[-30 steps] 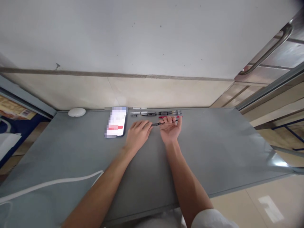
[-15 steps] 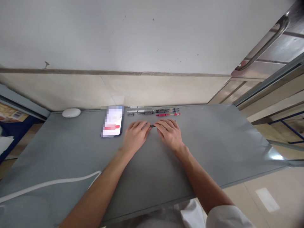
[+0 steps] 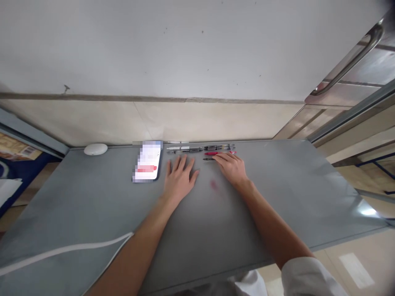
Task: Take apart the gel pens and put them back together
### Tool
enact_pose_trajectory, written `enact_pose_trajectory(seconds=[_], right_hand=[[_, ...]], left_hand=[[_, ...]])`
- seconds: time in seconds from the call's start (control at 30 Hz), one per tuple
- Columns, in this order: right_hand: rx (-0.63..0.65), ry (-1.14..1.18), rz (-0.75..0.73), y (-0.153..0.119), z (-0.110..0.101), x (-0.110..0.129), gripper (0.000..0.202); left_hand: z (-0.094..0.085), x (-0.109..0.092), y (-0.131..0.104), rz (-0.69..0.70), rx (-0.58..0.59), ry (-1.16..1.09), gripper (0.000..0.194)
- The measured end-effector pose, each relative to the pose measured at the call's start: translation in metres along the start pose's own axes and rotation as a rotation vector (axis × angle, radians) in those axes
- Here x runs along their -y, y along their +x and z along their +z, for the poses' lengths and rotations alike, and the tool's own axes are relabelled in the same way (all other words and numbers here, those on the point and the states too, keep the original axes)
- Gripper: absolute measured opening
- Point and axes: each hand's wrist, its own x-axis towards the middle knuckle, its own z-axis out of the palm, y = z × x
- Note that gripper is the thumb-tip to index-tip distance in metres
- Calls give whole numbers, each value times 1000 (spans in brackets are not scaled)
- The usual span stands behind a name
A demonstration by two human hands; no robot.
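My left hand (image 3: 180, 179) lies flat on the grey table (image 3: 262, 197) with its fingers spread, just below a row of white and dark pens (image 3: 185, 150). The fingers of my right hand (image 3: 233, 167) are closed over a dark pen (image 3: 208, 159), whose left end sticks out. Directly above that pen is a red pen (image 3: 211, 153), partly covered by my right fingers. More dark pens (image 3: 219, 146) lie behind the red one. To the left of my left hand rests a phone (image 3: 149, 162) with a lit, blurred screen.
A white rounded object (image 3: 95, 149) sits at the table's back left. A white cable (image 3: 68, 248) crosses the front left. The wall (image 3: 185, 119) runs along the back edge, and a metal handle (image 3: 348, 61) is at the upper right. A faint reddish mark shows on the table.
My left hand has let go of the dark pen and spread its fingers. My right hand has moved right and toward the back with that pen, beside the red one.
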Motion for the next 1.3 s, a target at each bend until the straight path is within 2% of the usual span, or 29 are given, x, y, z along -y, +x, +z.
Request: enact_pose_trajectory(seconds=[0.17,0.4,0.53,0.83,1.07,1.3], right_hand=[[12,-43,59,5,2,-5,31],[54,-77,30,6,8,-15,40],[45,-96,22,9,9,-17,35],[9,-74,49,15,9,-11,29],[-47,-46,37,8,12,-10,30],[-29,-35,8,1,6,0,32]], left_hand=[[2,1,0,-3,10,-5,50],[1,1,0,2,18,7,50],[1,1,0,6,27,13,51],[3,1,-1,2,12,23,50],[3,1,0,4,7,19,50],[2,1,-1,12,12,42,49]])
